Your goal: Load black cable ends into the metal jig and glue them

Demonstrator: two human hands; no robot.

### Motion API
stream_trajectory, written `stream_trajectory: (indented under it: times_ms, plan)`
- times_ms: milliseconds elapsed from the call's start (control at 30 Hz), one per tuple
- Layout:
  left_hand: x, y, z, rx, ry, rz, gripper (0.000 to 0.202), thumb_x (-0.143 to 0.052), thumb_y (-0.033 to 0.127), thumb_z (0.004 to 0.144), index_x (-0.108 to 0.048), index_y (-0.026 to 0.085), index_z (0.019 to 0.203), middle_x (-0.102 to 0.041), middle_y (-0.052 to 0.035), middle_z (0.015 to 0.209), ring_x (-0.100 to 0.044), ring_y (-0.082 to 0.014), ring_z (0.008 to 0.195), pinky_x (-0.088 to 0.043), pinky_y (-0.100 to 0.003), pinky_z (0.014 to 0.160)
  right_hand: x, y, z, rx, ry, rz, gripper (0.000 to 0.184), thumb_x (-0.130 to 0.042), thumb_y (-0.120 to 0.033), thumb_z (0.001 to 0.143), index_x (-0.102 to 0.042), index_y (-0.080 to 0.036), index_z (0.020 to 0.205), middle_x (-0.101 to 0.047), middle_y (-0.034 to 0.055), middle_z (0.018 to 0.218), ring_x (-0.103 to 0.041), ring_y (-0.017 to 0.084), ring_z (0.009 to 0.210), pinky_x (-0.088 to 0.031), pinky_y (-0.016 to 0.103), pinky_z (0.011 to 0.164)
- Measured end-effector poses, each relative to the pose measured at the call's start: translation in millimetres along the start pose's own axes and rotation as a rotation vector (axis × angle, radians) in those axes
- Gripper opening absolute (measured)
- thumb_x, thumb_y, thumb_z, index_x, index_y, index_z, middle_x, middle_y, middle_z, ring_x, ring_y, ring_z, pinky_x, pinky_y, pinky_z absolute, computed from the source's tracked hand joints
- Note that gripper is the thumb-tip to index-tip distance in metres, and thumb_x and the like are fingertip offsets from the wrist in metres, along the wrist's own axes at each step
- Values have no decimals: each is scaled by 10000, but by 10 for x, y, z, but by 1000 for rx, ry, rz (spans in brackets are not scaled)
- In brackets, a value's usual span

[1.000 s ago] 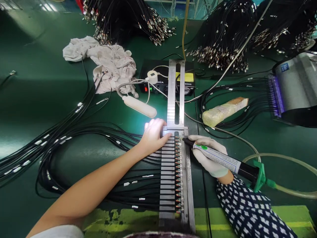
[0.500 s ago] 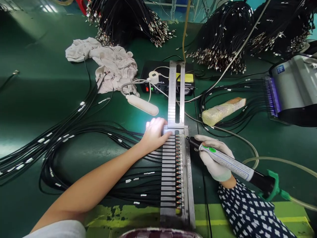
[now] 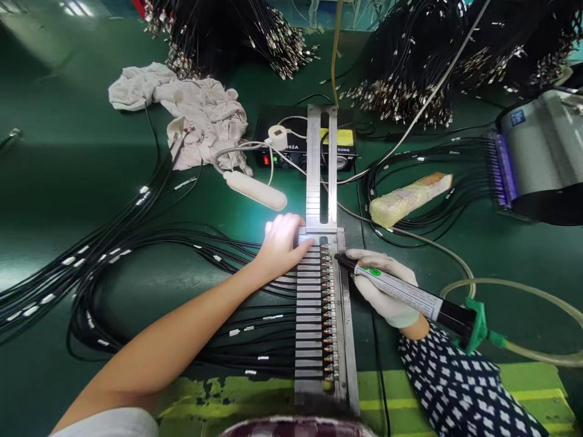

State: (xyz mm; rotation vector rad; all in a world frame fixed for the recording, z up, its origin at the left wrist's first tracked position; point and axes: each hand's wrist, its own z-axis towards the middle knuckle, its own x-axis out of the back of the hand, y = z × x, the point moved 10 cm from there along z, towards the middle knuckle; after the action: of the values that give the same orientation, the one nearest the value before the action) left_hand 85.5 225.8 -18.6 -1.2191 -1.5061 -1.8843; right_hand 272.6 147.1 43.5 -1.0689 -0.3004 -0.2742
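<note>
My bare left hand (image 3: 281, 244) grips the upper end of a long metal fixture (image 3: 308, 345), thumb on its top face and fingers over its left edge. Thin black cables (image 3: 248, 318) run in from the left and lie in the fixture's slots. Their small connector ends (image 3: 327, 306) form a row along its right part. My gloved right hand (image 3: 387, 291) is closed around a glue dispensing syringe (image 3: 403, 289) with a black nozzle and a white label. The nozzle tip is at the fixture's right edge, near the upper connectors; whether it touches is unclear.
A slotted metal plate (image 3: 313, 164) extends beyond the fixture over a black control box (image 3: 291, 159). A white lamp (image 3: 255, 189) shines left of it. Around these are a crumpled cloth (image 3: 200, 112), a wrapped block (image 3: 410, 199), a purple-lit machine (image 3: 542, 155) and hanging cable bundles (image 3: 405, 67).
My right hand has moved left with the syringe, bringing its nozzle to the fixture's connector row. My left hand keeps its hold on the fixture. The whole view has shifted slightly.
</note>
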Motion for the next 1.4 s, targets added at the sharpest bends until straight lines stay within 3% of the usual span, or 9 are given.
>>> stream_trajectory:
  times_ms: [1400]
  plan:
    - [11,3,-1,15,4,-3,209,-562,397,886,-513,216,977,-605,-37,957,-522,-247,942,-321,-373,754,19,-36,-6,4,-5,-9,192,-723,-134,771,-658,-225,926,-767,90,1024,-747,256,925,-629,405,814]
